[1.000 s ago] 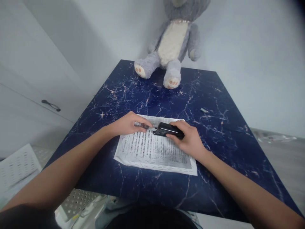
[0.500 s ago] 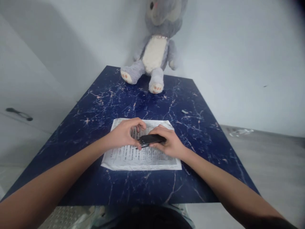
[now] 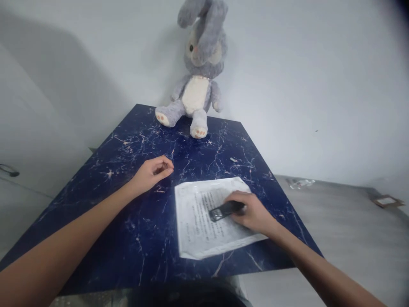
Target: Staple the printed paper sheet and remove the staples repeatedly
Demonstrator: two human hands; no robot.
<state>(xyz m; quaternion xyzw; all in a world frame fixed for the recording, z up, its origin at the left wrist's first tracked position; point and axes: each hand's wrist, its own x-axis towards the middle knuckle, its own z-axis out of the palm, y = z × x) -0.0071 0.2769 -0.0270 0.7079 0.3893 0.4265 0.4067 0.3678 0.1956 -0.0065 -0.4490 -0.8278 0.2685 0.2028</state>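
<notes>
My right hand (image 3: pixel 252 211) is wrapped round a black stapler (image 3: pixel 225 210), held over the printed sheets of paper (image 3: pixel 191 213). The stapler's front end points left, and its rear is hidden in my palm. The papers lie slightly turned on the blue marbled table (image 3: pixel 128 238), their corners a little creased. Off to the left of the papers, my left hand (image 3: pixel 155 172) is apart from them, just above or on the tabletop. Its thumb and fingertips come together in a pinch; whatever they may hold is too small to make out.
A grey plush rabbit (image 3: pixel 196 94) sits at the table's far edge against the wall. A small pale scrap (image 3: pixel 233 159) lies on the table beyond the papers. On the floor to the right are clear plastic wrapping (image 3: pixel 300 183) and a brown frame-like piece (image 3: pixel 388 201).
My left hand has drawn away from the stapler to the left, and its fingers have closed. My right hand, stapler and papers have shifted right and nearer. The view has tilted up.
</notes>
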